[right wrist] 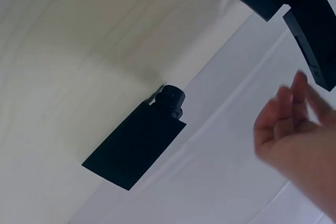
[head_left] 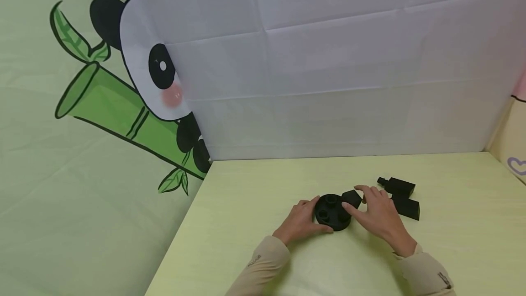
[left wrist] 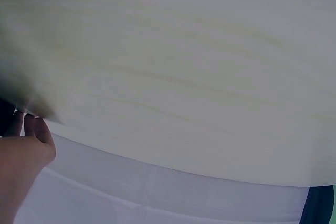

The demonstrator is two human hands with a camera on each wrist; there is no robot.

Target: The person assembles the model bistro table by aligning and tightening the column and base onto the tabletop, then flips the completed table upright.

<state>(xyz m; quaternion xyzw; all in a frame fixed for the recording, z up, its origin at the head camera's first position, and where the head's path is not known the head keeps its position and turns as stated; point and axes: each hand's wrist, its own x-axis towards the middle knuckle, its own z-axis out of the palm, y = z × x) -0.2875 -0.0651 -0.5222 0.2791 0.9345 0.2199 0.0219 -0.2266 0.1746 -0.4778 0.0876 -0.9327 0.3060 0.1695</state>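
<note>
A round black base (head_left: 323, 223) with raised round sockets lies on the table. My left hand (head_left: 297, 223) grips its left side, the thumb along the near edge and the fingers at the far edge. In the left wrist view, only part of that hand (left wrist: 26, 156) shows at the left border. An angular black block (head_left: 351, 198) stands tilted at the base's right side. My right hand (head_left: 376, 211) holds this block between thumb and fingers. In the right wrist view, the fingers (right wrist: 283, 111) curl beside the block (right wrist: 312, 38); their exact contact is hard to see.
Right of the right hand, two more black blocks lie close together: one with a stepped peg (head_left: 402, 186), the other (head_left: 407, 208) partly behind the hand. The pale yellow table (head_left: 246, 195) ends at a white cloth backdrop (head_left: 328, 81). A panda-print green cloth (head_left: 102, 172) hangs left.
</note>
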